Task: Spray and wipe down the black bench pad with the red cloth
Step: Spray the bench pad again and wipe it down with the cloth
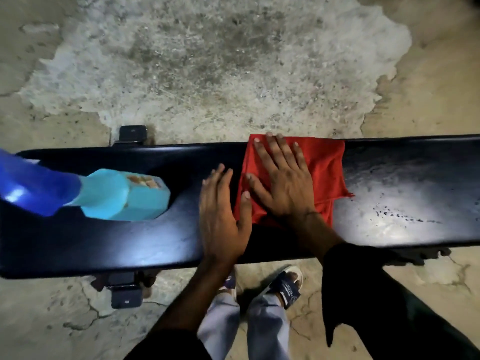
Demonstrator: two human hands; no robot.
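Leftmost, a blue spray bottle lies on the black bench pad, whose long axis runs left-right. Next, the left hand rests flat, fingers together, holding nothing. Just right, the right hand presses the red cloth, fingers spread; droplets lie rightward.

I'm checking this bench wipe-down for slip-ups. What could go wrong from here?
1. The spray bottle stands on the black bench pad just left of the left hand; a leftward sweep might knock it off.
2. The right hand presses the red cloth flat; droplets to its right may get missed.
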